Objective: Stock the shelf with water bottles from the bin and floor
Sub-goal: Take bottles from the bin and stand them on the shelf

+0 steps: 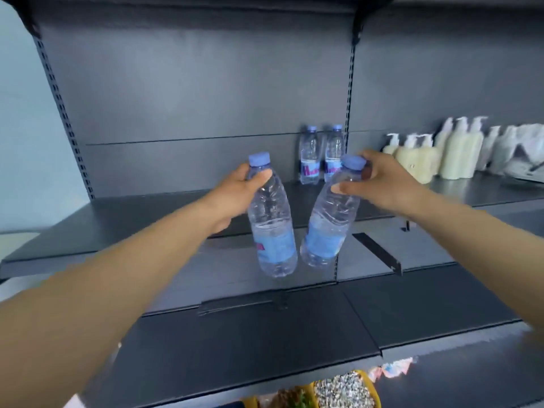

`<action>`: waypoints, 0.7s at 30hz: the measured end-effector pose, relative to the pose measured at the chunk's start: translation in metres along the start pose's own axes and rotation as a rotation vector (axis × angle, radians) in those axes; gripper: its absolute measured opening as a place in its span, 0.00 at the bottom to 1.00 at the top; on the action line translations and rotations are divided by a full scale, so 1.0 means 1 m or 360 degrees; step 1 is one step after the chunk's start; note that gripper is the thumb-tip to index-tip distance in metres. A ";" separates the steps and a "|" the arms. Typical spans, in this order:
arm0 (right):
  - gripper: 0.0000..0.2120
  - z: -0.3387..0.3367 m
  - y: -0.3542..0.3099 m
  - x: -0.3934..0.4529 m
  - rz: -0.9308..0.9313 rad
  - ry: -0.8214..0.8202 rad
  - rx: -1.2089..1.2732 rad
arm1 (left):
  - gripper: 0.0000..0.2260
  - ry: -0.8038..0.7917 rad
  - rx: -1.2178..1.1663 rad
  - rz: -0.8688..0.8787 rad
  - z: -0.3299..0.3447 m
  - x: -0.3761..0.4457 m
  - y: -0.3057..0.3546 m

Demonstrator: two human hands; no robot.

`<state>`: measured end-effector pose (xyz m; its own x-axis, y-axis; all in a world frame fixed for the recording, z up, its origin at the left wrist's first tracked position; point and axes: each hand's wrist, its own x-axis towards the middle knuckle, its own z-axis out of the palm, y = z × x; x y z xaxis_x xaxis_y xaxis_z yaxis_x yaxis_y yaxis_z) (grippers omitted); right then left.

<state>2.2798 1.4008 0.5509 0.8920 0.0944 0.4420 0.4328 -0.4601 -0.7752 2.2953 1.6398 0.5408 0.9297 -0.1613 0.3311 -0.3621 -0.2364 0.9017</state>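
Bottles in both hands here, mid-air in front of the shelf (123, 213), so the step is basically setting them down next to the ones already stocked

Going left to right: left hand (235, 195) has its fingers wrapped round the neck and shoulder of the left bottle (272, 222), thumb pressed on the front just under the blue cap. It hangs close to upright, base tipped a bit to the right. Then the right bottle (331, 213), which leans more, cap to the right and base swung in toward the other one, bases nearly touching as far as I can tell. Right hand (379, 184) is clamped round its neck the same way, thumb across the front

Behind them two standing bottles (322, 154) sit at the back of the shelf against the panel, and off to the right is a row of pump bottles (441, 154)

My take: straighten the right one before lowering, since a tilted base could wobble or knock the neighbours. Neck grips let the bodies swing, so go slow, land bases flat, labels front, snug beside the back pair
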 end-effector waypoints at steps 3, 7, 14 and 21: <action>0.18 -0.033 -0.001 0.048 -0.0054 0.0050 0.0081 | 0.11 -0.0016 -0.0028 0.0034 0.011 0.050 0.026; 0.17 -0.061 0.030 0.119 -0.0067 -0.0002 0.0004 | 0.14 0.0082 0.0049 0.0081 0.035 0.124 0.025; 0.19 -0.078 0.116 0.206 -0.0045 -0.0347 -0.0017 | 0.15 0.0197 0.0337 -0.0030 0.086 0.237 -0.034; 0.25 -0.071 0.167 0.249 -0.0035 -0.0462 0.0295 | 0.17 0.0403 0.0538 0.0050 0.111 0.289 -0.052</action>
<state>2.5647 1.2851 0.5632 0.8705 0.3620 0.3333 0.4448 -0.2894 -0.8476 2.5749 1.4994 0.5591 0.8897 0.0569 0.4530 -0.3533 -0.5428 0.7620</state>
